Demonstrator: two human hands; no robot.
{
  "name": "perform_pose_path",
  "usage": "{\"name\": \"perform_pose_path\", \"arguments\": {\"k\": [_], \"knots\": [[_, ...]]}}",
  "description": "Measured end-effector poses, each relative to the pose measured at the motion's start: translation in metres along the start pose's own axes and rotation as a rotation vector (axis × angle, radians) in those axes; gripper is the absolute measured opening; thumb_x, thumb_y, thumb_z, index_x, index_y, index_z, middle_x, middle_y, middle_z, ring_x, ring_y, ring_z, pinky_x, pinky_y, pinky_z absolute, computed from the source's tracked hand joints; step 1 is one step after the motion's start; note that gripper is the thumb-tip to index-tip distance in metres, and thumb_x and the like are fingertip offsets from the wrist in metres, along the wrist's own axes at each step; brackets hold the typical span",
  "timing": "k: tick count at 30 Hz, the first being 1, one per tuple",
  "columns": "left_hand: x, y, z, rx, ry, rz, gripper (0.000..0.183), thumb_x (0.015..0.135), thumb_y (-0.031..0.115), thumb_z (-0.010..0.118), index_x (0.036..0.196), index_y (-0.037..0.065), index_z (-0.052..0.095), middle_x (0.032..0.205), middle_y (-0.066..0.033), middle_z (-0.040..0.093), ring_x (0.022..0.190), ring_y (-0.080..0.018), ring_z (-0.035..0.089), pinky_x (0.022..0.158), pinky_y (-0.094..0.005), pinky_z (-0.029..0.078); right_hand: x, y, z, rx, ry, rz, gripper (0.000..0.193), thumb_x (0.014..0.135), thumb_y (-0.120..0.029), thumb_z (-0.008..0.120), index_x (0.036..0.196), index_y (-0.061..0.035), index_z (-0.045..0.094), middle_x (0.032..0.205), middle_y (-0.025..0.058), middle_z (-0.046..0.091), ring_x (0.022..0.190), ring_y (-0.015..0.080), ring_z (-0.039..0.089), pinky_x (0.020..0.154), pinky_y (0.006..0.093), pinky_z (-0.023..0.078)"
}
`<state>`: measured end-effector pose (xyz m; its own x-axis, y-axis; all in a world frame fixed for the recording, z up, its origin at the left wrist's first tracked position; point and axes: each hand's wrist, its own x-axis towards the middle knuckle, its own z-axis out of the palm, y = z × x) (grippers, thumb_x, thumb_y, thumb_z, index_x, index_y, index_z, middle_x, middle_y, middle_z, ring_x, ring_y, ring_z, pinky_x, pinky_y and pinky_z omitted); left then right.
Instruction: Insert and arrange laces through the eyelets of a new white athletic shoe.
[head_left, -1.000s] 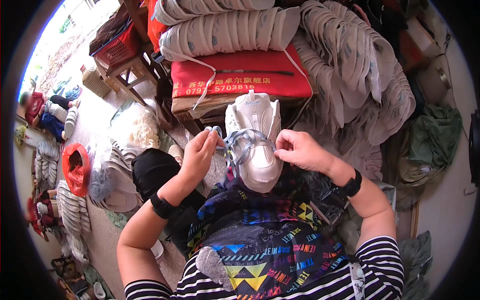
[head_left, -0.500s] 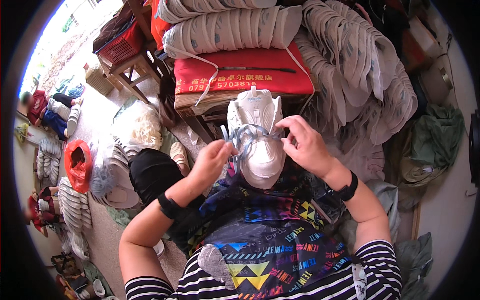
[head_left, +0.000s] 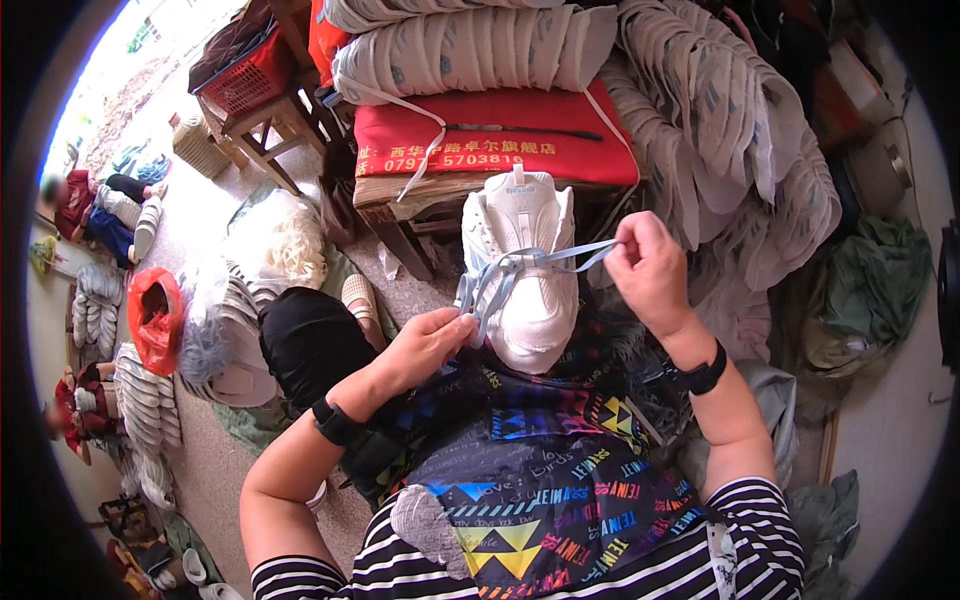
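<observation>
A white sneaker (head_left: 528, 318) rests upright at my lap, toe toward me, its tongue standing up. Across its front runs a pale blue-grey shoelace (head_left: 540, 258), with loops hanging over the left side. My right hand (head_left: 652, 268), raised to the right of the shoe, is closed in a pinch on lace stretched out from the eyelets. Low beside the shoe's left side, my left hand (head_left: 432, 345) is closed, thumb and finger pinched on the hanging lace loops.
Ahead stands a wooden stool (head_left: 385, 195) with a red cover (head_left: 500, 105), a thin dark tool (head_left: 525, 130) and stacked shoe uppers (head_left: 480, 55). More uppers (head_left: 700, 110) hang at the right. A red plastic bag (head_left: 155, 320) lies on the left floor. People sit far left.
My right hand has moved right and slightly up, drawing the lace out straight. My left hand has dropped a little lower beside the shoe.
</observation>
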<state>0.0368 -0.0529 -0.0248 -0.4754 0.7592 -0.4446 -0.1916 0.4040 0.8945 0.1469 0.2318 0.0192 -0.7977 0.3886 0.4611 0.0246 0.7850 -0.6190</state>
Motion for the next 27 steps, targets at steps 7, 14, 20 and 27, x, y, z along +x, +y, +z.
{"name": "perform_pose_path", "arguments": {"k": [7,14,20,27], "knots": [[0.001,0.008,0.004,-0.133,-0.040,0.070,0.028,0.098,0.031,0.058,0.097,0.003,0.061,0.082,0.0075,0.054,0.076,-0.0022,0.047,0.066,-0.0209,0.041,-0.016,0.008,-0.023,0.894,-0.396,0.475,0.010,0.089,0.003,0.052,0.094,-0.0058,0.051,0.100,0.0035,0.058,0.069,0.0053,0.057,0.064,0.0201,0.048],[0.002,0.005,0.002,-0.319,0.090,0.125,0.014,0.087,0.008,0.071,0.093,0.005,0.059,0.081,0.0072,0.051,0.073,-0.0022,0.046,0.067,-0.0185,0.040,-0.017,0.008,-0.030,0.793,-0.757,0.648,0.018,0.089,-0.011,0.068,0.100,-0.0057,0.056,0.085,-0.0025,0.057,0.068,0.0036,0.054,0.059,0.0181,0.046],[0.002,0.007,-0.010,-0.217,0.410,0.103,0.007,0.091,0.015,0.064,0.093,0.009,0.061,0.069,0.0082,0.047,0.058,-0.0018,0.039,0.050,-0.0189,0.030,-0.017,0.005,-0.032,0.749,-0.777,0.657,0.015,0.089,-0.016,0.069,0.095,-0.0050,0.061,0.074,-0.0050,0.056,0.065,0.0025,0.051,0.057,0.0196,0.045],[-0.003,0.005,-0.018,-0.460,0.292,0.003,0.019,0.093,0.021,0.064,0.100,0.003,0.063,0.068,0.0079,0.048,0.056,-0.0024,0.037,0.052,-0.0202,0.030,-0.019,0.006,-0.014,0.368,-0.460,0.384,0.005,0.085,-0.006,0.066,0.089,-0.0046,0.063,0.064,-0.0079,0.046,0.058,0.0011,0.041,0.052,0.0203,0.036]]}}
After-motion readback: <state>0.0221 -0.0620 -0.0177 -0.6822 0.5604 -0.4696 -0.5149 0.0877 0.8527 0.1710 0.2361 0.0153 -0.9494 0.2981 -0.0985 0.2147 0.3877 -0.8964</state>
